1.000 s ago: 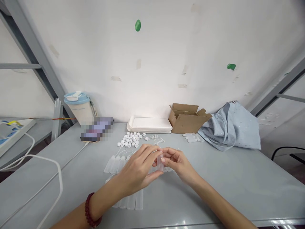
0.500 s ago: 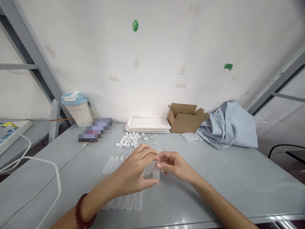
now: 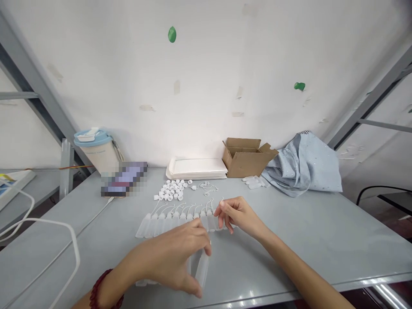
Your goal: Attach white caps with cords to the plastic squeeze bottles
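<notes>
My left hand [image 3: 174, 262] is closed around a clear plastic tube [image 3: 202, 269] low on the grey table [image 3: 289, 240], next to other tubes partly hidden under the hand. My right hand [image 3: 236, 213] hovers with loosely curled fingers over the right end of a row of clear tubes with string loops [image 3: 175, 219]; I cannot make out anything in it. A pile of small white caps [image 3: 170, 190] lies just beyond the row.
A stack of white trays [image 3: 196, 168] and an open cardboard box [image 3: 246, 151] stand against the wall. Blue cloth [image 3: 302, 165] lies at the right. A lidded cup [image 3: 93, 150] and a phone stand at the left, with white cables [image 3: 48, 223] trailing off the table.
The hands have parted. My left hand dropped toward the table's near edge with a tube, and my right hand moved up to the right end of the tube row.
</notes>
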Demonstrator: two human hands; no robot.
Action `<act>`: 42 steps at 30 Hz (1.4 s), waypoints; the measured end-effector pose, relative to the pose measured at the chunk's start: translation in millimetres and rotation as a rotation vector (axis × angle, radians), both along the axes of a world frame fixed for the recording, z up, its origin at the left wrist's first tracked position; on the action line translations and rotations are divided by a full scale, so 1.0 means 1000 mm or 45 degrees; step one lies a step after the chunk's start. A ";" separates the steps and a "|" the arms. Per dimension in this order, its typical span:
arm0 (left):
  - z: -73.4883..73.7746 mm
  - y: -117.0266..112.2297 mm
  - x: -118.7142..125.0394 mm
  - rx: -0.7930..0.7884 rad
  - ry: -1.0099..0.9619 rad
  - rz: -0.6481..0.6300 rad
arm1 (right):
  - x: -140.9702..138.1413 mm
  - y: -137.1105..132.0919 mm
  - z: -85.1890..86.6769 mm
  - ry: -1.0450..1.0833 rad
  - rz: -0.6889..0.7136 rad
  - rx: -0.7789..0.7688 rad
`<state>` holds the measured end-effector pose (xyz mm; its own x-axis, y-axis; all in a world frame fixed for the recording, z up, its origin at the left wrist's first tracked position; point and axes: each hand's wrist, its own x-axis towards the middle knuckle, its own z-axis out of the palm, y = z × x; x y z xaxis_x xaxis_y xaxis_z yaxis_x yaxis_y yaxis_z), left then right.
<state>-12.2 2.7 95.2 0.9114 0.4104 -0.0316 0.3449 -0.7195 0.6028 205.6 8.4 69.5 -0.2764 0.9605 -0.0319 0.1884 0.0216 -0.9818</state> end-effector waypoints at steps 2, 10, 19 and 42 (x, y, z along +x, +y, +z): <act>-0.001 0.000 0.000 0.027 0.031 0.009 | 0.000 -0.001 0.001 0.004 -0.002 0.005; -0.002 -0.005 0.000 0.150 0.170 0.067 | -0.003 -0.001 0.001 -0.026 0.000 -0.014; -0.004 -0.008 -0.001 0.280 0.170 0.101 | -0.004 0.000 -0.001 -0.043 -0.004 -0.005; -0.005 -0.011 -0.003 0.313 0.373 0.102 | -0.003 -0.001 -0.003 -0.046 0.074 0.030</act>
